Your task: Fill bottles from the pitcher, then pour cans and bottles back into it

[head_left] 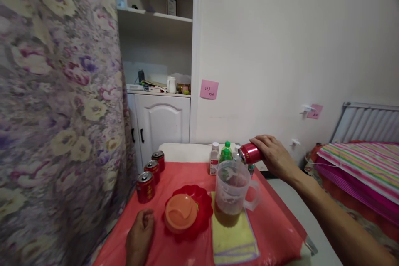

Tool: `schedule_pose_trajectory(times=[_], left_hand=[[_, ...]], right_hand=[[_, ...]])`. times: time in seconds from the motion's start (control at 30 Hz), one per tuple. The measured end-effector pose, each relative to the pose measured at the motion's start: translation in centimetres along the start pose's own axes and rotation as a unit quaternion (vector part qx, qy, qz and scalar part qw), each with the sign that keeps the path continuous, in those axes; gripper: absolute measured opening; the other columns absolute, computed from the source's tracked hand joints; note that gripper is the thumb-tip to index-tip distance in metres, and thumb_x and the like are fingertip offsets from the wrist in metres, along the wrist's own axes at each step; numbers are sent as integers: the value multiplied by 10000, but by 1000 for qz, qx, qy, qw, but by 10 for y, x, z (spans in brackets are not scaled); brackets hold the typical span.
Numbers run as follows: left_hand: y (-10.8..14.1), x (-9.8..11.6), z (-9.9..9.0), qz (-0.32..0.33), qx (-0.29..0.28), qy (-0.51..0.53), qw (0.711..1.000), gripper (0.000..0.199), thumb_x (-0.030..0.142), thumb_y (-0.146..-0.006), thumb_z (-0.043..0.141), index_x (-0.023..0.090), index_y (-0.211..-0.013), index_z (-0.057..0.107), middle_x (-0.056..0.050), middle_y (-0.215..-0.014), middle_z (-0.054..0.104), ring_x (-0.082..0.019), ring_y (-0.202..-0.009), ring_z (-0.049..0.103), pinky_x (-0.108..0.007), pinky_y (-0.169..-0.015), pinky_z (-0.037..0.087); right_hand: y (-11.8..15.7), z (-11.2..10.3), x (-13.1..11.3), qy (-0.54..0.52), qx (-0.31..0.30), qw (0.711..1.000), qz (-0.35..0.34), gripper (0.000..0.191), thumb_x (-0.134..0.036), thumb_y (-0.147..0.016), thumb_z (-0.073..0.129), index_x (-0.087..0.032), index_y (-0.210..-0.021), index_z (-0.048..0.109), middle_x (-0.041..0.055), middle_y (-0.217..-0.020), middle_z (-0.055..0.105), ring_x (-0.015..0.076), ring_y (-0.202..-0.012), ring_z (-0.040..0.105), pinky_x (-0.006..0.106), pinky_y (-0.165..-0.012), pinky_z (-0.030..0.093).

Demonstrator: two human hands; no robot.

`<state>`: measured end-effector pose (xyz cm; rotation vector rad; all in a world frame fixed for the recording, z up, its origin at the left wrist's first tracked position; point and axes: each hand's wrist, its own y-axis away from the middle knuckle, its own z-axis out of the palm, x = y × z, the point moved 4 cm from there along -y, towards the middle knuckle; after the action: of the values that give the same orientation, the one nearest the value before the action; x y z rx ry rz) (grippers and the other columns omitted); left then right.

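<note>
Can (pixel 252 153) noted right of centre in the frame, tilted with its mouth above the rim of the clear jug (pixel 230 196); our right hand (pixel 272 151) is clamped around it. Our left hand (pixel 140 232), lower left, is well apart from the right and loosely curled; whether fully closed, we cannot tell. We judge the step to be pouring: we should keep the mouth within the rim, tip gradually, and steady the jug, which stands unheld on the yellow cloth (pixel 233 246).

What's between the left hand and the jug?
In the head view, a red wavy dish with a round orange piece on it lies between the left hand and jug.
</note>
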<state>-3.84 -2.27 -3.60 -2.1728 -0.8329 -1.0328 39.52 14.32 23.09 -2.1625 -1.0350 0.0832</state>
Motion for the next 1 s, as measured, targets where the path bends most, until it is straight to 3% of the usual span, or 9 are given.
schedule_pose_trajectory(times=[0.63, 1.0], left_hand=[[-3, -7, 1, -2, -3, 5, 1000, 187, 373, -821, 473, 252, -911, 585, -51, -847, 758, -228, -782, 724, -272, -637, 511], [-4, -7, 1, -6, -5, 1, 1000, 192, 382, -827, 467, 256, -914, 583, -47, -835, 755, -219, -783, 724, -260, -639, 512]], right_hand=[[-17, -20, -4, 37, 4, 999, -33, 517, -14, -849, 448, -216, -1321, 505, 106, -1266, 607, 284, -1166, 487, 420, -874, 470], [-28, -20, -25, 48, -17, 997, -63, 613, 71, -759, 429, -206, -1298, 523, 116, -1249, 621, 279, -1166, 498, 417, -877, 458]])
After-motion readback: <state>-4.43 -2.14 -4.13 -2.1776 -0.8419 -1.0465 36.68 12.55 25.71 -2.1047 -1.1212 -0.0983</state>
